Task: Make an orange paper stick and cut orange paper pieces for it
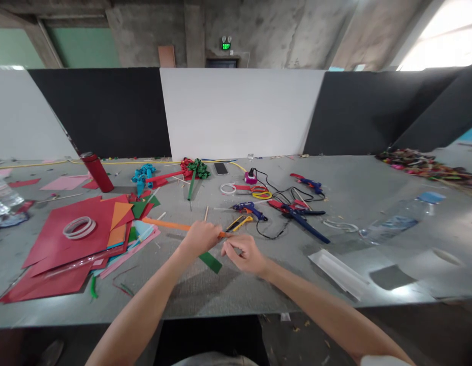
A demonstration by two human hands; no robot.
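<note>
Hands: left hand (202, 236) closed over an orange strip (167, 223), back of the hand up, a short bit of strip showing past my knuckles. Right hand (253, 254) curled, thumb and finger together at that short end; a pinch, I think, though the fingers blur and I cannot tell how firm it is.

Why so: I judge the left grip steadies the strip and frees the right for fine work at the end. The long part runs off to my left, probably because there is more room there than amid the tools. Both hands sit in front of me, just above the table (205, 295), likely for a clear view.

Placement: glue gun (248, 208) and yellow knife (242, 222) lie just beyond my hands, presumably for a short reach. Red paper (75, 249) lies to the left with tape rolls (79, 235) on top, perhaps only parked there.

Strip: bright orange, long, narrow, nearly straight, its far end by the paper pile. Looks plain. Near end darker, brownish; cannot tell if it wraps anything. Green strip (212, 264) shows below it, between my hands.
</note>
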